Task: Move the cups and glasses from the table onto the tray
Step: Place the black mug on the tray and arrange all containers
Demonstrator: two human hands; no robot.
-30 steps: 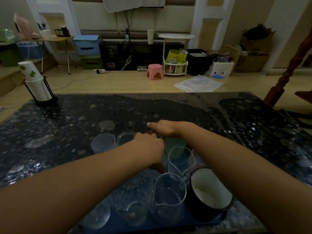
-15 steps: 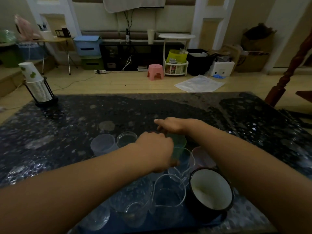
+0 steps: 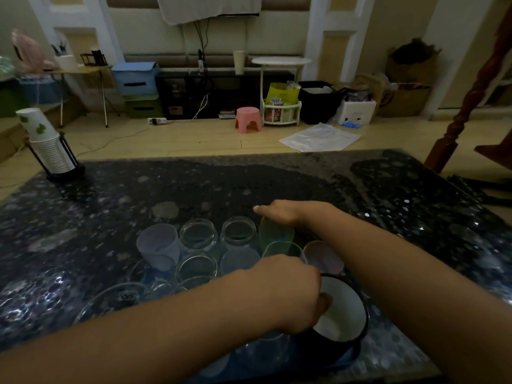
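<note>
The right hand [image 3: 279, 214] reaches over the far row of cups, its fingers curled down onto the rim of a green cup [image 3: 273, 234] — the index finger sticks out straight to the left. The left hand [image 3: 291, 295] hangs lower and nearer, fingers curled at the rim of a black mug [image 3: 346, 314] with a white inside; what they clamp I cannot tell, since the back of the hand hides them.

Around the hands the cups stand close together on a blue tray [image 3: 343, 358], of which only a near corner shows. In the far row, from the left: a pale plastic cup [image 3: 159, 246], two glass jars [image 3: 198, 235] and the green cup. Just nearer stand more clear glasses [image 3: 196, 266] and a pink cup [image 3: 322, 256] — the last beside the mug.

The tray rests on a dark speckled surface [image 3: 415, 206]. At its far left corner a rack holds a stack of paper cups [image 3: 47, 142].
</note>
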